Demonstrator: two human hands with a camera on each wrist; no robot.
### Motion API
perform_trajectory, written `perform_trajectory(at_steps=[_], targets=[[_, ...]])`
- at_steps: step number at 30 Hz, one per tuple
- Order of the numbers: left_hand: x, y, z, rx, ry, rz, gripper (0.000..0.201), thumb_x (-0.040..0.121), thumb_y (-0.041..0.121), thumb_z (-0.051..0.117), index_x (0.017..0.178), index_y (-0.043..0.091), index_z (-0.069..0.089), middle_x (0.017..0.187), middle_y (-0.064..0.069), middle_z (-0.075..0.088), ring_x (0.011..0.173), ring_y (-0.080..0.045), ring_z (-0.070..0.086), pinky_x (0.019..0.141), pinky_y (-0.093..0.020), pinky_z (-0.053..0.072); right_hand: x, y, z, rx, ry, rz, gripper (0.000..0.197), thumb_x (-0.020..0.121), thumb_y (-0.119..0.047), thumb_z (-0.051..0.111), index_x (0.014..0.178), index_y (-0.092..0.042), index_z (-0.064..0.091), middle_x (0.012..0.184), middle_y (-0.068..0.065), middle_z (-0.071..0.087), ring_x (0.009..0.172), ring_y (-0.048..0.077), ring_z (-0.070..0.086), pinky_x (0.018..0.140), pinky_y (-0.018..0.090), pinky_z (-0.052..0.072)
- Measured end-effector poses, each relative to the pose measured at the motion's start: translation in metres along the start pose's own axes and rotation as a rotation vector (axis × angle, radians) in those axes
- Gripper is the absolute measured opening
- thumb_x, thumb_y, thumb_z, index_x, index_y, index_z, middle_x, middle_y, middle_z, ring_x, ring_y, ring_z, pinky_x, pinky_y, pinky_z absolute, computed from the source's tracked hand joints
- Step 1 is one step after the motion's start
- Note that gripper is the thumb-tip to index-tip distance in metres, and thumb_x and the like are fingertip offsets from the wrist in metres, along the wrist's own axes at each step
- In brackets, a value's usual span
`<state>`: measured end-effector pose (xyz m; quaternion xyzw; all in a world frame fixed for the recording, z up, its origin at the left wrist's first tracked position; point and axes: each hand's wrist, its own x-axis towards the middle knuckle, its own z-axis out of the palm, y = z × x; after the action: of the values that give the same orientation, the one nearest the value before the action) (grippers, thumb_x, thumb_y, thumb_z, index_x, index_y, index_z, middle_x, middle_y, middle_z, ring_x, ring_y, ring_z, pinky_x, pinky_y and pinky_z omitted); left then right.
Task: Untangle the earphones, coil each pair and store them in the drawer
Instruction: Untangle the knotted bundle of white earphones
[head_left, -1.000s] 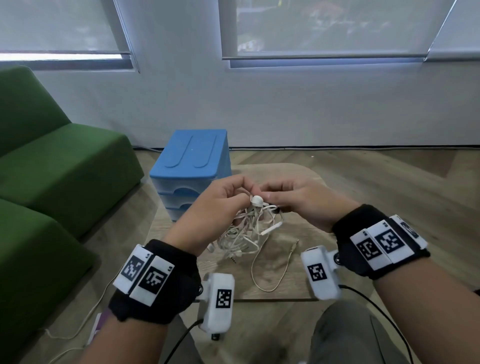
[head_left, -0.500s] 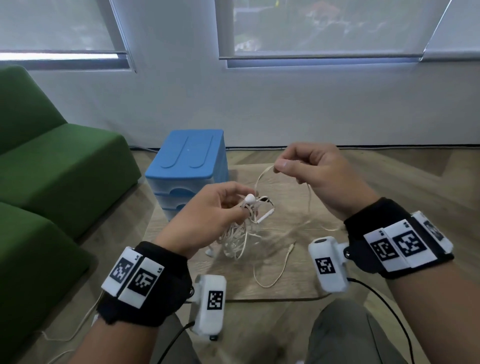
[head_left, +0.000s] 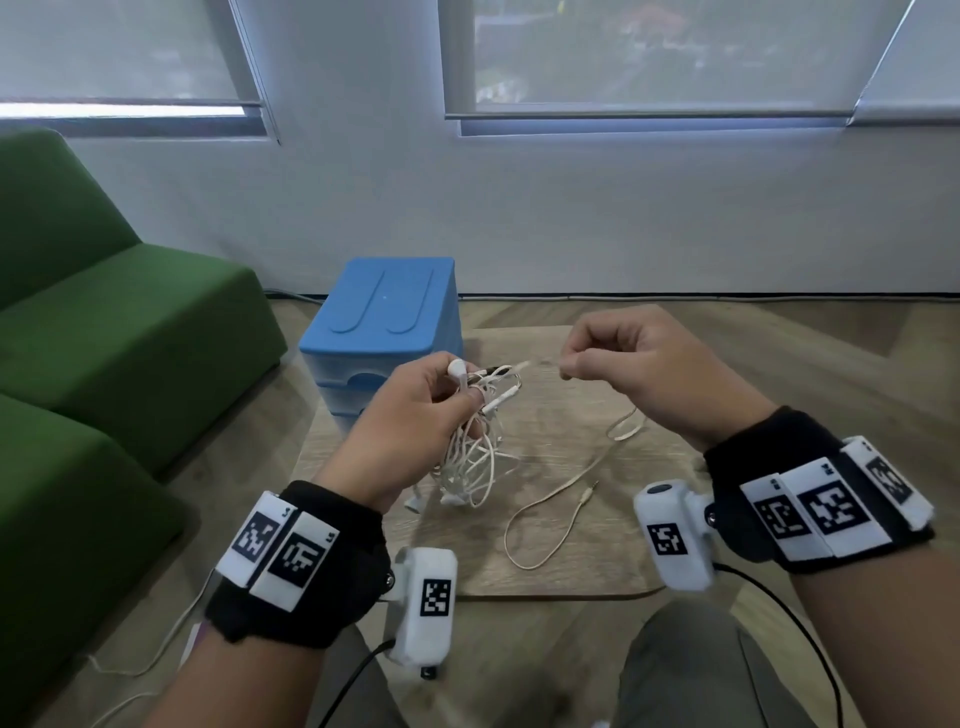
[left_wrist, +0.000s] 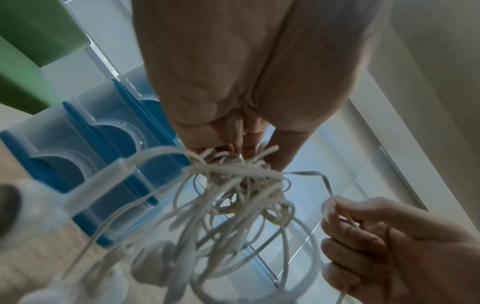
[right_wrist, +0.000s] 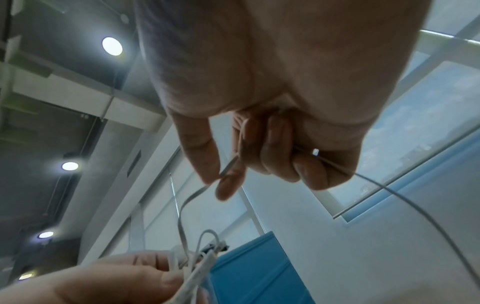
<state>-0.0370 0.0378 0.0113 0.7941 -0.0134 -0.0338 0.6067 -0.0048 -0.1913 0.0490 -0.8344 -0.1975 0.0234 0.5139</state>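
My left hand (head_left: 415, 410) grips a tangled bundle of white earphones (head_left: 475, 457) above the low wooden table (head_left: 597, 577); an earbud (head_left: 457, 368) pokes out over the fingers. In the left wrist view the tangle (left_wrist: 233, 195) hangs below the fingers. My right hand (head_left: 623, 364) pinches a flat beige cable (head_left: 550, 514) between thumb and forefinger, seen clearly in the right wrist view (right_wrist: 197, 195). That cable runs taut to the bundle, and its loose end with the jack plug (head_left: 589, 491) trails on the table. The blue drawer unit (head_left: 384, 338) stands behind the left hand, drawers closed.
A green sofa (head_left: 104, 353) fills the left side. A white wall and windows lie beyond the table. A thin cable (head_left: 156, 649) runs on the floor at lower left. My knee (head_left: 685, 670) is at the table's near edge.
My right hand pulled the beige cable out of the bundle, first up and away, then lower and to the right. The left hand lifted the bundle slightly. More cable now lies loose on the table.
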Motion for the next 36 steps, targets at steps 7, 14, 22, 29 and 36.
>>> perform_trajectory(at_steps=[7, 14, 22, 29, 36], targets=[[0.0, 0.001, -0.003, -0.079, -0.018, -0.034, 0.02, 0.093, -0.005, 0.065, 0.108, 0.008, 0.07, 0.088, -0.013, 0.076, 0.076, -0.021, 0.068, 0.078, -0.041, 0.049, 0.003, -0.009, -0.002, -0.086, -0.06, -0.035, 0.014, 0.09, -0.005, 0.07, 0.087, -0.016, 0.08, 0.049, -0.005, 0.05, 0.05, 0.015, 0.04, 0.054, 0.021, 0.034], [-0.002, 0.001, -0.003, -0.089, -0.027, -0.015, 0.019, 0.089, -0.004, 0.071, 0.1, 0.009, 0.079, 0.089, -0.022, 0.077, 0.078, -0.02, 0.069, 0.075, -0.029, 0.053, -0.001, -0.019, 0.005, -0.083, -0.234, -0.061, 0.008, 0.09, -0.025, 0.077, 0.088, -0.018, 0.078, 0.059, 0.005, 0.041, 0.059, 0.022, 0.035, 0.057, 0.032, 0.029], [-0.004, -0.001, -0.002, -0.154, -0.024, 0.015, 0.012, 0.093, 0.001, 0.072, 0.104, 0.003, 0.077, 0.084, -0.018, 0.075, 0.074, -0.017, 0.07, 0.068, -0.022, 0.055, 0.002, -0.002, 0.016, -0.265, -0.123, -0.066, 0.015, 0.087, -0.039, 0.078, 0.082, -0.025, 0.074, 0.061, -0.002, 0.061, 0.053, 0.005, 0.049, 0.058, 0.031, 0.044], [-0.005, 0.0, -0.001, -0.206, -0.008, 0.047, 0.016, 0.093, 0.001, 0.072, 0.107, 0.004, 0.078, 0.086, -0.018, 0.074, 0.076, -0.018, 0.071, 0.072, -0.025, 0.058, 0.002, 0.008, 0.038, -0.291, -0.107, -0.039, 0.015, 0.089, -0.033, 0.077, 0.078, -0.024, 0.071, 0.067, -0.008, 0.063, 0.06, 0.004, 0.054, 0.06, 0.022, 0.042], [-0.006, -0.001, 0.0, -0.121, -0.008, 0.063, 0.013, 0.097, 0.009, 0.07, 0.105, 0.011, 0.08, 0.088, -0.023, 0.075, 0.077, -0.018, 0.069, 0.076, -0.03, 0.057, 0.0, -0.001, 0.039, -0.285, 0.1, -0.141, 0.014, 0.089, -0.024, 0.074, 0.076, -0.02, 0.075, 0.07, -0.004, 0.07, 0.069, 0.013, 0.063, 0.07, 0.034, 0.05]])
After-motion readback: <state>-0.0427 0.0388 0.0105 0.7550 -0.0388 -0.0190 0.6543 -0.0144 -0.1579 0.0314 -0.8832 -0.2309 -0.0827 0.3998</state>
